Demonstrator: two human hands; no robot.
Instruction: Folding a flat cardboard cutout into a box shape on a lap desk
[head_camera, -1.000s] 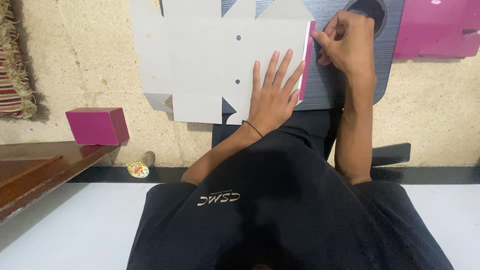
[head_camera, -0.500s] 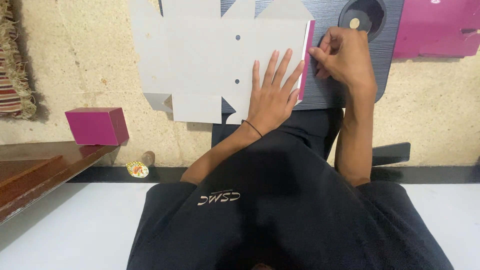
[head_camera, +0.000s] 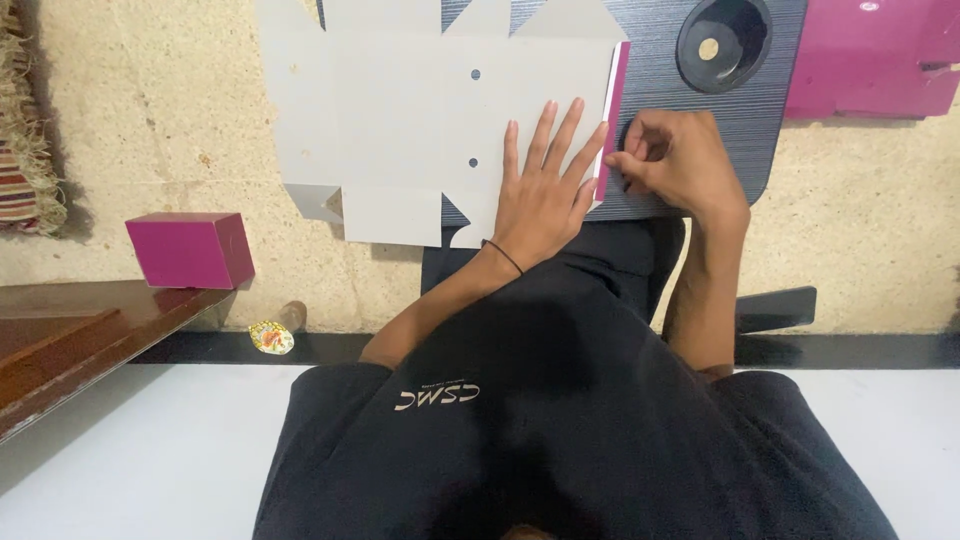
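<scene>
Flat grey die-cut cardboard box blank (head_camera: 420, 120) on dark ribbed lap table (head_camera: 690, 110), left hand (head_camera: 540, 195) fingers splayed pressing its right end, right hand (head_camera: 680, 160) fingers pinching magenta edge flap (head_camera: 612, 120); crease may go crooked if blank slides.

Head view — straight down, close.

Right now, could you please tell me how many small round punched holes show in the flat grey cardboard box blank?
2: the upper hole near the blank's top edge, and the lower hole directly below it, left of the left hand. That hand may hide others.
</scene>
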